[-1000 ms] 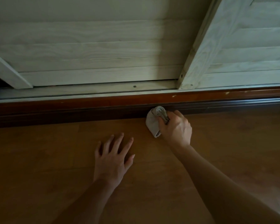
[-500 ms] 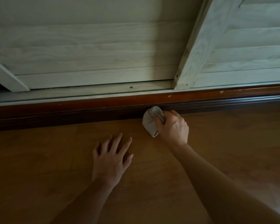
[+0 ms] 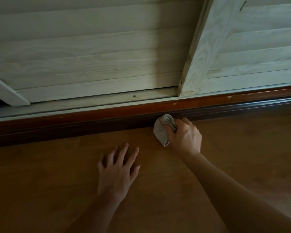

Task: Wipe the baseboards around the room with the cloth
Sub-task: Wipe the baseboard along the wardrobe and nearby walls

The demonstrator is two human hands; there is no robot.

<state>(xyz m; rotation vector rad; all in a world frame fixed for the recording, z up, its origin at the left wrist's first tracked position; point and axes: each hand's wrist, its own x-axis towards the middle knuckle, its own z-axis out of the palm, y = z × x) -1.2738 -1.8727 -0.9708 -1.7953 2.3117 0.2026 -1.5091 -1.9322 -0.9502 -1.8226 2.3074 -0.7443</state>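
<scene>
A dark reddish-brown baseboard (image 3: 94, 121) runs across the view from left to right, below pale wooden sliding doors. My right hand (image 3: 185, 137) grips a bunched light-grey cloth (image 3: 160, 130) and holds it against the lower face of the baseboard, right of centre. My left hand (image 3: 118, 169) lies flat on the wooden floor with its fingers spread, a short way in front of the baseboard and left of the cloth.
The pale louvred sliding doors (image 3: 91, 56) sit in a track (image 3: 84, 105) just above the baseboard; one door's upright frame (image 3: 207, 47) overlaps the other. Brown wooden floor (image 3: 40, 182) fills the lower half. A dark gap shows at the far left.
The view has shifted slightly; my right hand with the cloth stays pressed at about the same stretch of baseboard. My left hand remains flat on the floor.
</scene>
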